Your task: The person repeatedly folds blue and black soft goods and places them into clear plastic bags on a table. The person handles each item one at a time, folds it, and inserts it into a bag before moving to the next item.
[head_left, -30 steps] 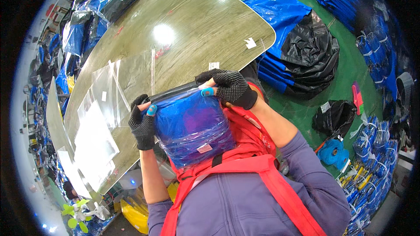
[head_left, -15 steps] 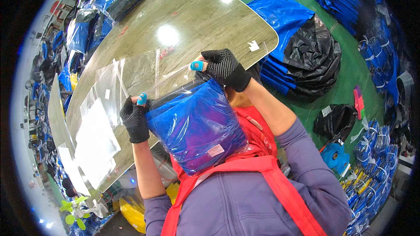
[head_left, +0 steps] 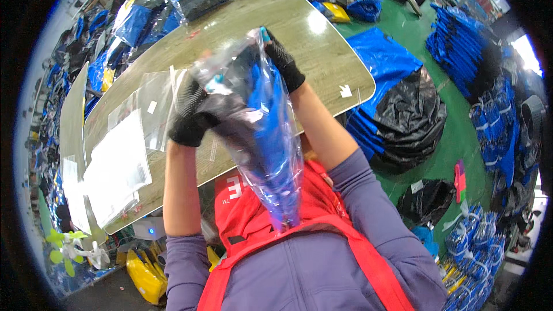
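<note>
Nearest the camera, a clear plastic bag point(head_left: 271, 138) holding a folded blue item hangs long and narrow in front of the person's red vest point(head_left: 253, 224) — half a second ago it was held broadside as a wide, flat packet, so it has been turned edge-on and lifted, which suggests the contents are being shaken or settled down into the bag. Both hands are closed on the bag's upper end: the left hand point(head_left: 193, 118) (black glove, forearm nearly upright) grips the near side of the mouth, while the right hand point(head_left: 282, 63) pinches the top from behind, its forearm slanting up from the purple sleeve. The bag is in the air, clear of the tabletop point(head_left: 242, 29). Beyond the hands, loose clear bags point(head_left: 147, 109) and white sheets point(head_left: 115, 167) lie on the tabletop's left part — farther off, stacks of blue bundles point(head_left: 455, 46) sit on the green floor.
</note>
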`<state>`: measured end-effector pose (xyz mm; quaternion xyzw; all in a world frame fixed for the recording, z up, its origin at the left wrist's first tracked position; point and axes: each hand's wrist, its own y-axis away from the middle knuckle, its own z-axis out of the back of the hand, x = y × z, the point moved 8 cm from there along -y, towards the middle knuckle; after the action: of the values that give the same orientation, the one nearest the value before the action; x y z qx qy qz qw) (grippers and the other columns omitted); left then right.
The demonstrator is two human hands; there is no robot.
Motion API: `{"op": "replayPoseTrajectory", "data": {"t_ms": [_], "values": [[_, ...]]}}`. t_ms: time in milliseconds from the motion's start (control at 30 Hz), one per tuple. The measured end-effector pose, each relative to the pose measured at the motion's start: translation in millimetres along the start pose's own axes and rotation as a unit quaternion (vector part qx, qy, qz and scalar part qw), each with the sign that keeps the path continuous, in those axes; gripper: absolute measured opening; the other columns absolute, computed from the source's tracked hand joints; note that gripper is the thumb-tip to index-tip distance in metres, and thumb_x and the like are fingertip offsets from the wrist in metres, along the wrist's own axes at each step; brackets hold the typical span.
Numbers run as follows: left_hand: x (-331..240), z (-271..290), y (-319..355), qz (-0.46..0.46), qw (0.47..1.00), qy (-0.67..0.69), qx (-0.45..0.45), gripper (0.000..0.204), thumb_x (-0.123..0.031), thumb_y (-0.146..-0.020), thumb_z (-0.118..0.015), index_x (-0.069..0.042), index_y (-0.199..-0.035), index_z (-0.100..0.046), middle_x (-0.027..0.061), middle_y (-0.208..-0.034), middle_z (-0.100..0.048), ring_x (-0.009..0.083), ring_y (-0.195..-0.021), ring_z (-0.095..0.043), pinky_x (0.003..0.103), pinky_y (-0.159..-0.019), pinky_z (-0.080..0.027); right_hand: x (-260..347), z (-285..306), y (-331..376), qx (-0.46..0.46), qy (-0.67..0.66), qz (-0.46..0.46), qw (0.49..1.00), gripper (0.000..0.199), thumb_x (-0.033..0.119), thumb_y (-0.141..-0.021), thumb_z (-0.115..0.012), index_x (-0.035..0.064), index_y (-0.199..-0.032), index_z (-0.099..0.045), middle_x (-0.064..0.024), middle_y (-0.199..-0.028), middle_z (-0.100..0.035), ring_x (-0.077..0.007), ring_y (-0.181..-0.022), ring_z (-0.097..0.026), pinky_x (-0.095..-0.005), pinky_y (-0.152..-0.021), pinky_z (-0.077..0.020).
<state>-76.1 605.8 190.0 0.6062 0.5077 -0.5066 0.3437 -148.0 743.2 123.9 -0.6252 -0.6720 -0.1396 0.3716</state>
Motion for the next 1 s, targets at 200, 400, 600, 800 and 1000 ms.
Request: {"op": "replayPoseTrajectory", "data": {"t_ms": [200, 400, 600, 800, 1000], "values": [[85.5, 50.7, 51.5, 0.145, 0.989, -0.028, -0.002, 0.054, -0.046, -0.088, -0.061, -0.002, -0.118, -0.058, 0.0023, -0.106, -0.061, 0.0115, -0.093, -0.054, 0.028, -0.081, -0.045, -15.9, -22.8, 29.2, 0.056, -0.046, -0.142, 0.987, 0.046, 0.034, -0.092, -0.060, 0.0049, -0.126, -0.050, -0.0112, -0.117, -0.059, -0.0185, -0.108, -0.058, -0.0364, -0.095, -0.0469], [60.3, 48.9, 110.8, 0.122, 0.983, -0.032, -0.132, 0.040, -0.023, -0.078, -0.077, -0.005, -0.110, -0.062, 0.0003, -0.095, -0.064, 0.0080, -0.076, -0.055, 0.023, -0.066, -0.045, 30.9, -10.9, 148.7, 0.023, -0.002, -0.127, 0.992, 0.088, 0.059, -0.078, -0.066, 0.0012, -0.139, -0.040, -0.0193, -0.136, -0.048, -0.0299, -0.121, -0.051, -0.0449, -0.103, -0.0410], [62.7, 50.1, 101.9, 0.044, 0.987, -0.060, -0.146, 0.037, -0.022, -0.079, -0.076, -0.003, -0.106, -0.060, 0.0044, -0.092, -0.066, 0.0095, -0.076, -0.057, 0.024, -0.068, -0.047, 53.9, 0.3, 161.8, -0.154, 0.464, -0.054, 0.871, 0.046, 0.041, -0.083, -0.071, -0.0027, -0.095, -0.065, -0.0071, -0.083, -0.064, -0.0154, -0.083, -0.061, -0.0305, -0.076, -0.0480], [39.3, 67.9, 89.5, 0.035, 0.970, -0.119, -0.210, 0.034, -0.035, -0.094, -0.057, -0.001, -0.091, -0.062, 0.0064, -0.083, -0.065, 0.0127, -0.073, -0.059, 0.026, -0.066, -0.047, 74.6, -19.0, 135.5, -0.251, 0.300, 0.046, 0.919, 0.029, 0.029, -0.092, -0.063, 0.0004, -0.090, -0.068, -0.0046, -0.081, -0.066, -0.0129, -0.074, -0.059, -0.0281, -0.068, -0.0478], [-96.9, 42.7, 110.9, -0.246, 0.933, -0.106, -0.240, 0.037, -0.030, -0.096, -0.053, 0.002, -0.087, -0.068, 0.0163, -0.091, -0.069, 0.0220, -0.085, -0.066, 0.031, -0.078, -0.050, 143.4, -119.6, 116.6, -0.107, 0.293, 0.220, 0.924, 0.024, 0.020, -0.093, -0.059, -0.0010, -0.099, -0.066, -0.0114, -0.094, -0.068, -0.0201, -0.088, -0.065, -0.0307, -0.081, -0.0505]]}}
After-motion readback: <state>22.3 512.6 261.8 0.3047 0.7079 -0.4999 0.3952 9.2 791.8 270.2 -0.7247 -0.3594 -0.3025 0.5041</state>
